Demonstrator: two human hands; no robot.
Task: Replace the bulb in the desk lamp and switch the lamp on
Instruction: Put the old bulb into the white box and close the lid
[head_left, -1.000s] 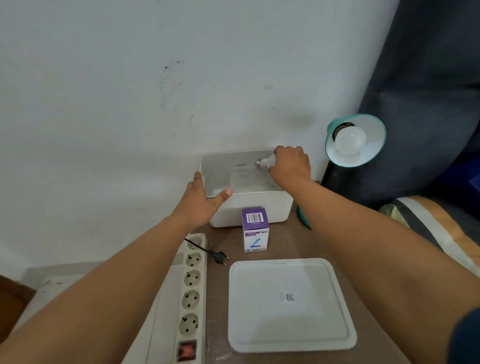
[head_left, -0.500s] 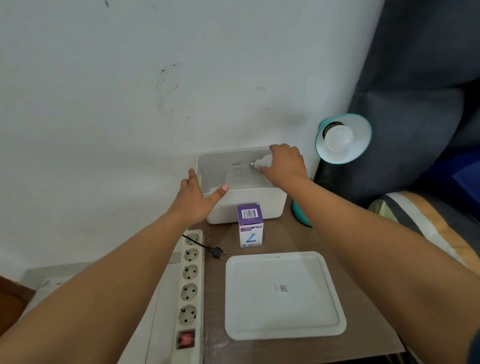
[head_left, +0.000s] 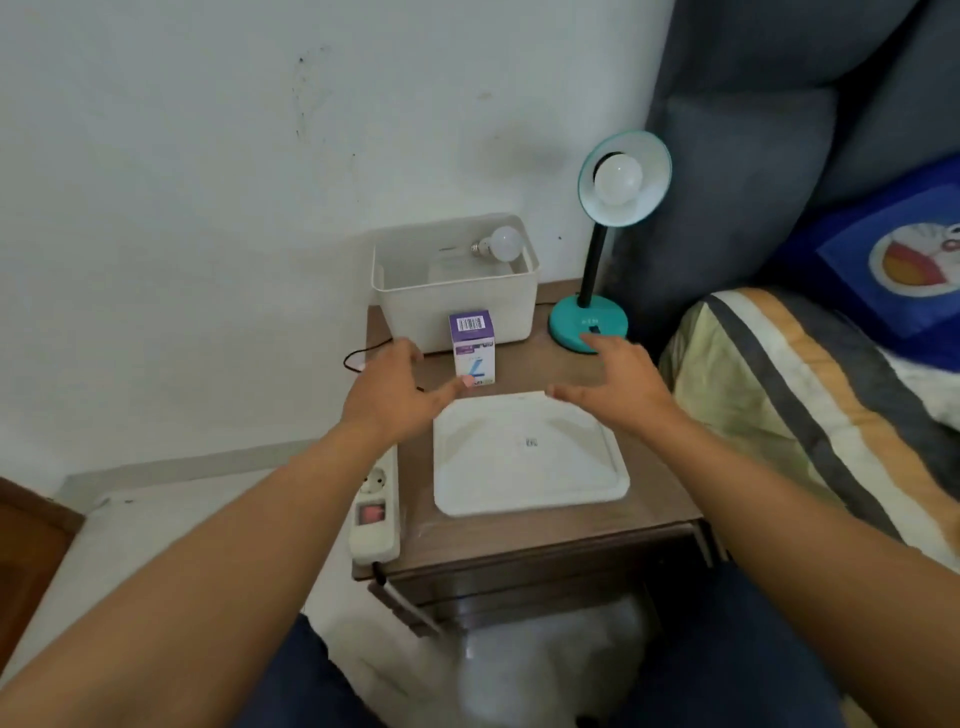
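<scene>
A teal desk lamp (head_left: 589, 322) stands at the table's back right, with a white bulb (head_left: 617, 179) in its shade, unlit. Another white bulb (head_left: 501, 243) lies in the white bin (head_left: 457, 301) by the wall. A purple and white bulb box (head_left: 471, 347) stands upright in front of the bin. My left hand (head_left: 392, 395) hovers open just left of the white lid (head_left: 524, 454), its thumb near the box. Over the lid's far right corner, close to the lamp base, my right hand (head_left: 618, 382) is open. Neither hand holds anything.
A white power strip (head_left: 376, 514) with a red switch lies along the table's left edge, a black cord (head_left: 363, 351) beside it. A striped blanket (head_left: 810, 415) and a blue cushion (head_left: 893, 260) lie to the right. The wall is close behind.
My right hand let go of the bulb, which now lies in the bin. Both hands drew back from the bin toward the lid. The view pulled back.
</scene>
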